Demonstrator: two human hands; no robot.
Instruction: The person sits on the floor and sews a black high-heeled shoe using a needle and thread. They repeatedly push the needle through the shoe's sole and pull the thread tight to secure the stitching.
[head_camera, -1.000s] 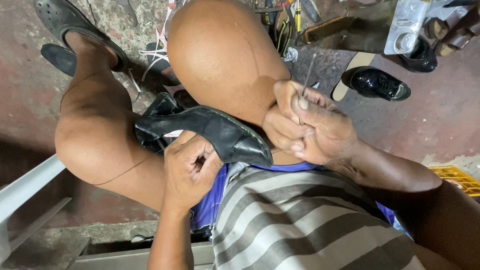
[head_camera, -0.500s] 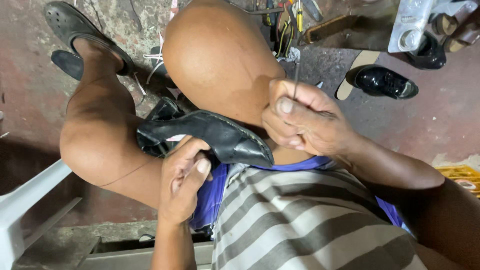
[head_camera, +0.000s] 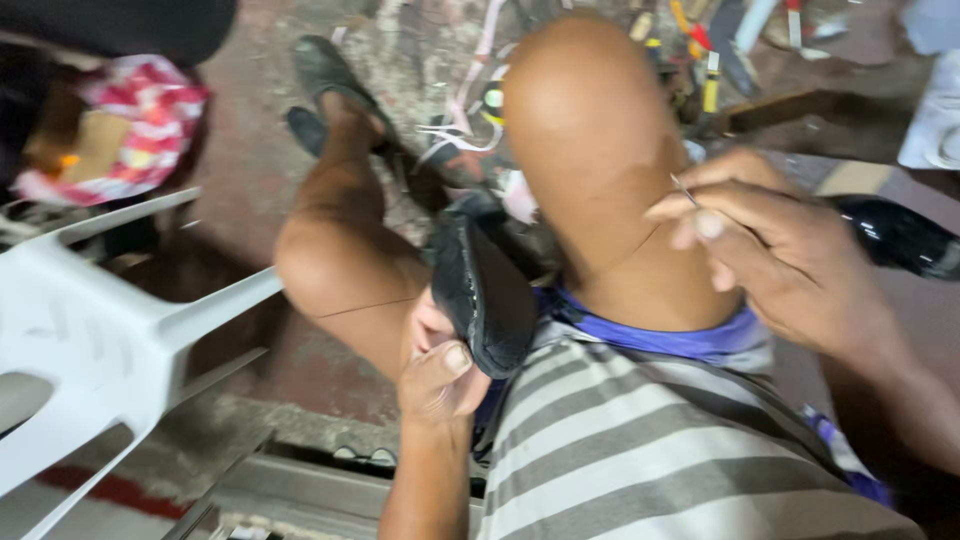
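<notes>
I had the black shoe (head_camera: 485, 290) wedged between my knees, its sole edge turned up, and my left hand (head_camera: 438, 372) was clamped round its near end, thumb pressed on the rim, fingers closed tight on the leather. My right hand (head_camera: 775, 255) was drawn out to the right of my right knee (head_camera: 590, 130), fingers pinched shut on a thin needle (head_camera: 684, 189) whose point stuck up past my thumb. I could not make out any thread running from it back to the shoe; the picture was too smeared for that. The risk, as I judged it, lay in that needle: it stood just beside bare skin, and a jerk of my wrist could have pricked the knee or my own thumb. The shoe was held only by my legs and one hand, so a hard tug might have twisted it loose and spoiled the seam. A second black shoe (head_camera: 900, 235) lay on the floor (head_camera: 250, 120) behind my right hand, and the white plastic chair (head_camera: 100, 330) stood near my left leg, close enough to knock.
</notes>
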